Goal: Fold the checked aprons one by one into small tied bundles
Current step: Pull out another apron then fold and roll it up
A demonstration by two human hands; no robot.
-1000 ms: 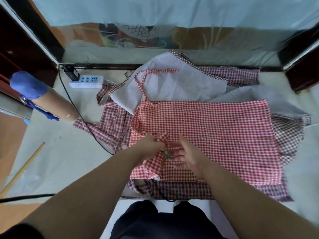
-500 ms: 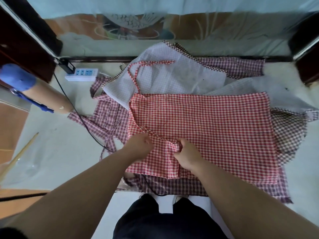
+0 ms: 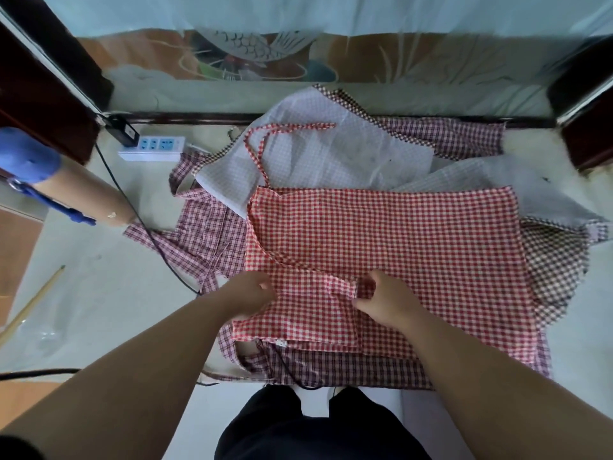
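No text, label, brand, number or sign can be read anywhere; the white plastic power strip point(image 3: 152, 148) shows only blue sockets, no legible marking.

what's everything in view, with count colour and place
red checked apron: one, red-white, top of the pile, centre
other checked aprons: several, dark red and pale lilac, underneath
power strip: one, white, blue sockets, far left
black cable: one, from strip to pile
cardboard tube: one, brown, blue cap, left edge
wooden stick: one, tan, near left
table: one, pale, under all
left hand: one, grips the apron's near edge
right hand: one, pinches a fold beside it
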